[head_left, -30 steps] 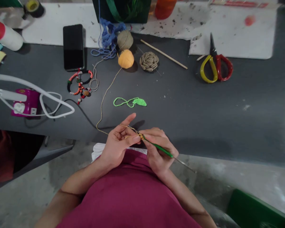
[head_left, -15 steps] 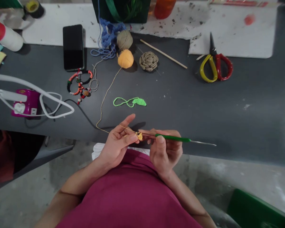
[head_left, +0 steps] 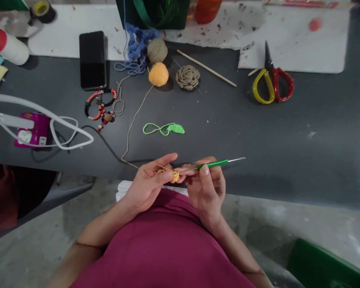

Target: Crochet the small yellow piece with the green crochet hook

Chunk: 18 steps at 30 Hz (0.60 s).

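1 small yellow crochet piece (head_left: 176,176) sits just below centre of the frame, pinched between thumb and fingers of the left hand (head_left: 148,180). From my end I log the right hand (head_left: 209,185) as grasping the green-handled crochet hook (head_left: 213,164), fingertips just beside the piece on its right. Key relation: the hook's long axis runs from near the piece out rightward, rising slightly in the frame; whether its near tip engages the piece, I cannot tell. 1 yellow strand (head_left: 128,136) leads from the left hand to the yellow yarn ball (head_left: 159,74), upper centre. On the tabletop (head_left: 243,140) above the 2 hands: light-green crocheted scrap (head_left: 176,128); farther up, brown rosette (head_left: 187,77); scissors (head_left: 269,72), upper right.
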Available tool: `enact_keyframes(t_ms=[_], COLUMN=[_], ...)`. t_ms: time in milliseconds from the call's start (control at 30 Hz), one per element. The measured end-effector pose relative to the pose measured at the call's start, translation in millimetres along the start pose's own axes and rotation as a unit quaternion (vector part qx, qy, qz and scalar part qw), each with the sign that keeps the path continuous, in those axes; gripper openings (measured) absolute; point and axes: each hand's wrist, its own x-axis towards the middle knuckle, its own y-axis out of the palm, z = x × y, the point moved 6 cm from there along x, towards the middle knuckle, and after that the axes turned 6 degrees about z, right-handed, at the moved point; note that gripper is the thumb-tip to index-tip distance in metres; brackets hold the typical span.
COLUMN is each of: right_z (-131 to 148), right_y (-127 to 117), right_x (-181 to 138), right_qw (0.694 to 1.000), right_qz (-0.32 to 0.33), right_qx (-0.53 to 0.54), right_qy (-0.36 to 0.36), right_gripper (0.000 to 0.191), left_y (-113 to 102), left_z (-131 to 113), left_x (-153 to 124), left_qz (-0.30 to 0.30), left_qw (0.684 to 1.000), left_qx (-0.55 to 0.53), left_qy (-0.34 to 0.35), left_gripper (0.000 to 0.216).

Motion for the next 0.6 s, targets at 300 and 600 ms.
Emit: enact_keyframes(t_ms=[300,600], right_z=[-8.0,13.6], right_y=[-1.0,10.6], right_x=[4.7,11.1], right_qw=[0.999,0.998], right_qz=[-0.014,0.032], right_qx=[-0.03,-0.019], right_qy=[0.005,-0.041], right_gripper=[0.015,0.004], left_y=[0.5,19.7], left_z=[-22.8,-47.5], left_x=[-13.4,-16.4], left_qz=[-0.082,0.018], left_qw=[0.95,0.947], left_qx=[0.259,0.297], left_qy=[0.155,0.124], left_gripper=[0.04,0.05])
